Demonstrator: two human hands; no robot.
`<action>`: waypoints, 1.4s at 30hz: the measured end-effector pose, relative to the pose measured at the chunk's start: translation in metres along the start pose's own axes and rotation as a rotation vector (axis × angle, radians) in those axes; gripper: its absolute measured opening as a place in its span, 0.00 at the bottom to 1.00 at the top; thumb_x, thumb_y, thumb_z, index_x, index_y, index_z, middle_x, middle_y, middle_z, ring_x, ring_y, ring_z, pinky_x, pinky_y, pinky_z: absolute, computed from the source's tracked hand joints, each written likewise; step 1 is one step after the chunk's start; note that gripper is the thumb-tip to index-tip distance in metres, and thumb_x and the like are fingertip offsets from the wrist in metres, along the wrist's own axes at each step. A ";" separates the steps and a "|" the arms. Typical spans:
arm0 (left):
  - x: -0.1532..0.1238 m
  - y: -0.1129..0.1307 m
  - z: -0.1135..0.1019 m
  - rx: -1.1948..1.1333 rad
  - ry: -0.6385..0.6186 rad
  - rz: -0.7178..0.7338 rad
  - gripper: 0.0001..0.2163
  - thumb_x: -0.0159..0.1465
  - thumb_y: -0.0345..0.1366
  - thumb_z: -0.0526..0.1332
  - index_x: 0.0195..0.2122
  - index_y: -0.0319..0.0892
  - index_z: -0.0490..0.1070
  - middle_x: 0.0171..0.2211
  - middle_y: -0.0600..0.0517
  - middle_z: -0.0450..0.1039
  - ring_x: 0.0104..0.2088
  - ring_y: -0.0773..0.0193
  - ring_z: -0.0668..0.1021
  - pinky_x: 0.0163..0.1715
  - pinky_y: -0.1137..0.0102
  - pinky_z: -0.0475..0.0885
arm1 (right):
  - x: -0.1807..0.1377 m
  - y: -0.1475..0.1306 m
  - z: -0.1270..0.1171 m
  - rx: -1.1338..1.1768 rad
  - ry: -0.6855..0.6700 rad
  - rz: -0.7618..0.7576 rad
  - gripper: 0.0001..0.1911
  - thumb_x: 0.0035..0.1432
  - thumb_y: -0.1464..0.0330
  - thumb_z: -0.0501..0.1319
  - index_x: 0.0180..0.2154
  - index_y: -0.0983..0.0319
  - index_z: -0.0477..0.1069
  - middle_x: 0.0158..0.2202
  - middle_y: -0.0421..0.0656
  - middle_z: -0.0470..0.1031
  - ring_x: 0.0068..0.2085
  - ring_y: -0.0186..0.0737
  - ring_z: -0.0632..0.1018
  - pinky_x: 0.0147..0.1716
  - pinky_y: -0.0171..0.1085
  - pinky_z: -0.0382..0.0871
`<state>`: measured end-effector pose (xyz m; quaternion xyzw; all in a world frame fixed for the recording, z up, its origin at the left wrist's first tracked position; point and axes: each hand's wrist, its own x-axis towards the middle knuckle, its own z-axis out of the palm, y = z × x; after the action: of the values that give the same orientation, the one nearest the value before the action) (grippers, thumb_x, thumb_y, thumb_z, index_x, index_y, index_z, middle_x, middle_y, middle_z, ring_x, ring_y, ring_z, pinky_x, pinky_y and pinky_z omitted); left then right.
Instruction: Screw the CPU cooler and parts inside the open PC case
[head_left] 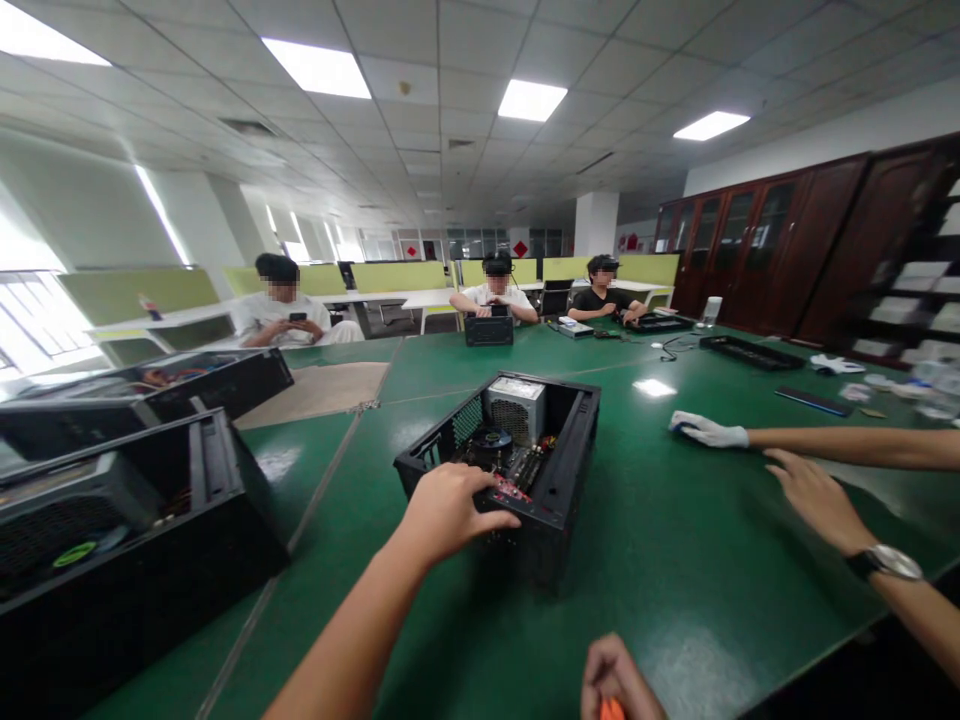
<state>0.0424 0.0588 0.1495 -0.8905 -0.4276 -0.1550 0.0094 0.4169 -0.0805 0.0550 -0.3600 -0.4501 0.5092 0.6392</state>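
An uncovered black computer case (574,450) lies on the green table, its inside facing up. Inside it are a grey power supply (517,408), a round fan (489,440) and a circuit board with a red part at the near end. My left hand (448,505) grips the case's near edge, fingers over the rim and thumb apart. At the bottom of the view, off the case, my right hand (619,675) is closed around an orange object (611,709). Only a bit of that object shows, so its kind stays hidden.
More open computer cases (150,560) crowd the left side. From the right, a co-worker's white-gloved hand (709,431) and bare hand with a watch (817,500) reach over the table. Several people sit across it, near a black panel (750,353) and a dark flat bar (814,402).
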 end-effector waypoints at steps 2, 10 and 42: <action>-0.008 0.022 0.006 0.052 -0.035 -0.009 0.26 0.57 0.64 0.64 0.40 0.46 0.81 0.37 0.46 0.82 0.40 0.48 0.82 0.41 0.60 0.72 | -0.024 0.030 0.049 0.018 -0.039 0.030 0.11 0.52 0.56 0.67 0.38 0.48 0.71 0.29 0.38 0.76 0.25 0.44 0.76 0.15 0.37 0.68; -0.060 0.133 -0.004 -0.045 -0.230 0.108 0.35 0.59 0.61 0.63 0.63 0.46 0.68 0.48 0.38 0.80 0.43 0.44 0.83 0.39 0.55 0.77 | -0.045 -0.015 0.072 -0.024 0.314 -0.117 0.14 0.58 0.60 0.68 0.45 0.56 0.75 0.26 0.40 0.71 0.24 0.35 0.72 0.22 0.33 0.69; 0.079 0.025 0.014 0.297 -0.606 0.282 0.44 0.35 0.41 0.78 0.59 0.46 0.72 0.52 0.39 0.75 0.46 0.40 0.80 0.42 0.57 0.77 | 0.060 -0.063 0.112 -0.402 -0.033 -0.235 0.16 0.59 0.62 0.68 0.47 0.61 0.75 0.46 0.46 0.80 0.44 0.42 0.81 0.42 0.38 0.79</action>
<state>0.1114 0.1045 0.1616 -0.9352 -0.3018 0.1822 0.0327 0.3363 -0.0358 0.1636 -0.4167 -0.5919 0.3370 0.6020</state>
